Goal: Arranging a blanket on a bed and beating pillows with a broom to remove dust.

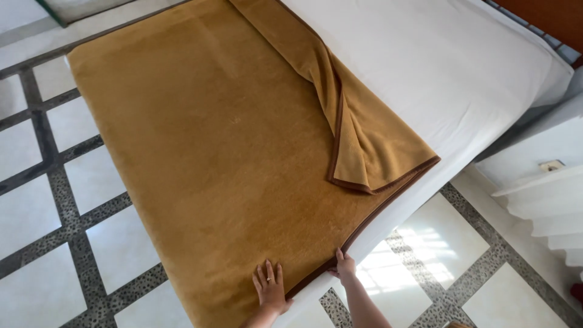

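Two hands on the blanket (200, 158), both at its near corner. left hand (270, 287): flat, palm down, fingers spread, pressing the ochre pile just inside the dark brown trim (364, 222); nothing enclosed, ring visible on one finger. right hand (345, 265): sits right on the trim at the blanket corner, fingers curled over the edge; looks like a pinch on the hem, but cannot tell how much fabric is actually inside the grip

blanket: ochre-brown, brown binding along the edge, spread flat across the bed (449, 67), covers most of the near half and hangs over the side toward the floor. far right corner of the blanket is folded back on itself, forming a loose triangular flap (370, 146) with creases, lying on top of the blanket's right edge well beyond the hands

beyond the blanket, on its right: bare white sheet (425, 54) over the mattress, smooth, runs up to the orange-brown headboard (546, 15) at the top corner

around the blanket: tiled floor (109, 243), white squares with dark speckled strips, visible left of and below the blanket; sun patch (401, 267) on the tiles just right of the right hand. white stepped ledge (546, 200) by the wall, right of the bed, well apart from the blanket

path to the flap: only flat blanket between the hands and it
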